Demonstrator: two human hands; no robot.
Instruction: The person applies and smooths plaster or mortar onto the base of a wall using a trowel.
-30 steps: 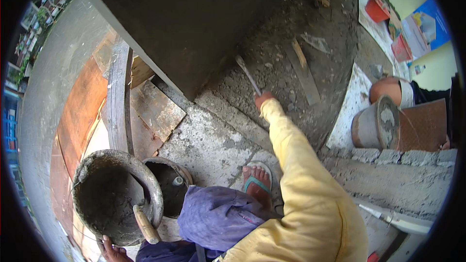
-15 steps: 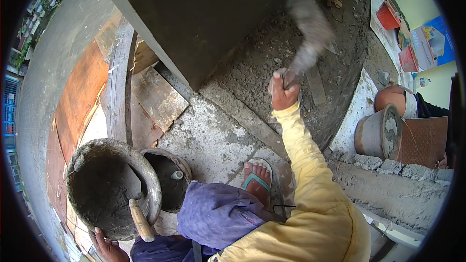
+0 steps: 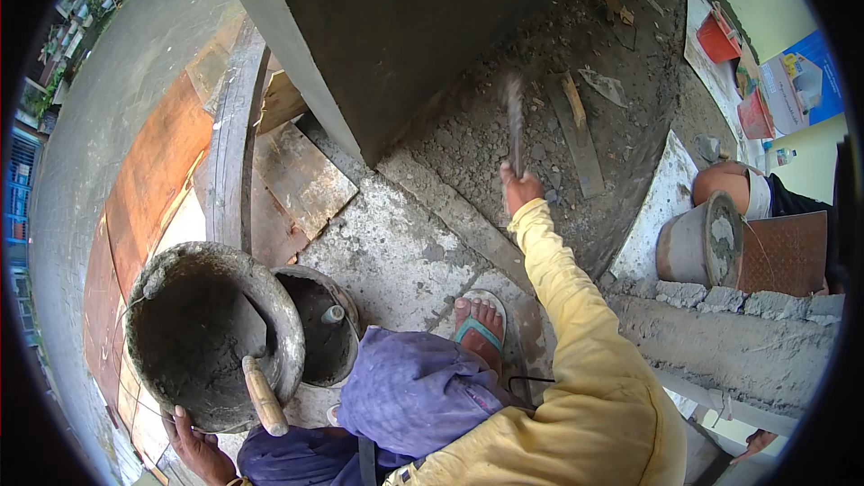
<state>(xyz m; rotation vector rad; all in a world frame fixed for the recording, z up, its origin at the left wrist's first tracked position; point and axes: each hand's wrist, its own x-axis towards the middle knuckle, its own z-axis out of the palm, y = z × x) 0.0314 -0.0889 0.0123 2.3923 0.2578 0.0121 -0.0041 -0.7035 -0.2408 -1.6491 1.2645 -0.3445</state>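
The right hand (image 3: 522,189), on a far-reaching arm, is closed around the near end of a thin tool (image 3: 515,121), its far end motion-blurred over the rubble (image 3: 472,139). A grey board (image 3: 587,162) lies to the tool's right. At the near left, the left hand (image 3: 202,454) has its fingers against the near side of a mortar-caked bucket (image 3: 290,328); how firmly it grips, I cannot tell. Inside that bucket leans a wooden-handled trowel (image 3: 264,391). A smaller bucket (image 3: 346,299) stands just to the right.
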